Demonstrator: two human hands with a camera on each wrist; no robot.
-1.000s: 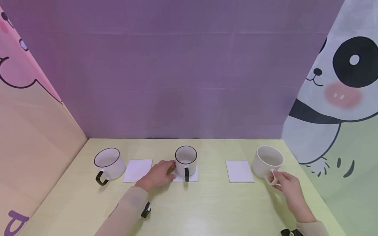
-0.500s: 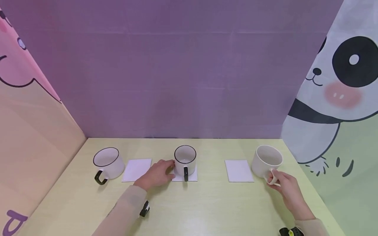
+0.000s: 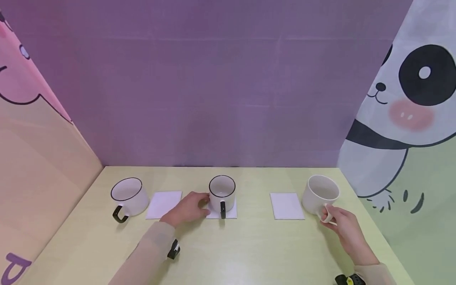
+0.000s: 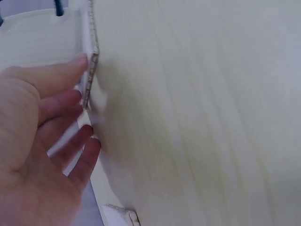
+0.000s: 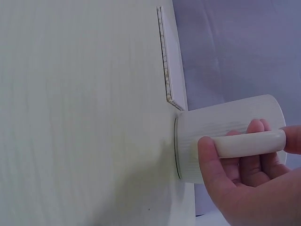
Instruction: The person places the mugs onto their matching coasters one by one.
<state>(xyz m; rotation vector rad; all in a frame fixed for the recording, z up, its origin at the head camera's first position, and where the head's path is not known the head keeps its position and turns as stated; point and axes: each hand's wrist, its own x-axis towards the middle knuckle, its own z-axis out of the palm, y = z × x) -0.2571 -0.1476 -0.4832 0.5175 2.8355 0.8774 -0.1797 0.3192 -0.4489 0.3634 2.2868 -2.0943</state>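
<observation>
A white mug (image 3: 222, 190) with a black rim and black handle stands on the middle white square coaster (image 3: 231, 215). My left hand (image 3: 187, 208) is at that coaster's left side, its thumb touching the near corner in the left wrist view and its fingers loosely bent along the edge. At the right, my right hand (image 3: 348, 230) grips the handle of an all-white mug (image 3: 318, 200). The right wrist view shows thumb and fingers around this white handle (image 5: 249, 144). The mug is upright at the table, just right of the right coaster (image 3: 287, 206).
Another black-rimmed white mug (image 3: 132, 200) stands at the far left, its black handle facing forward. Right of it lies the left coaster (image 3: 164, 205). A purple cloth (image 3: 221, 99) hangs behind the pale table (image 3: 242, 253), and printed cloths flank both sides.
The whole scene shifts slightly left in the head view. Both hands, the mugs and the coasters keep their places relative to one another.
</observation>
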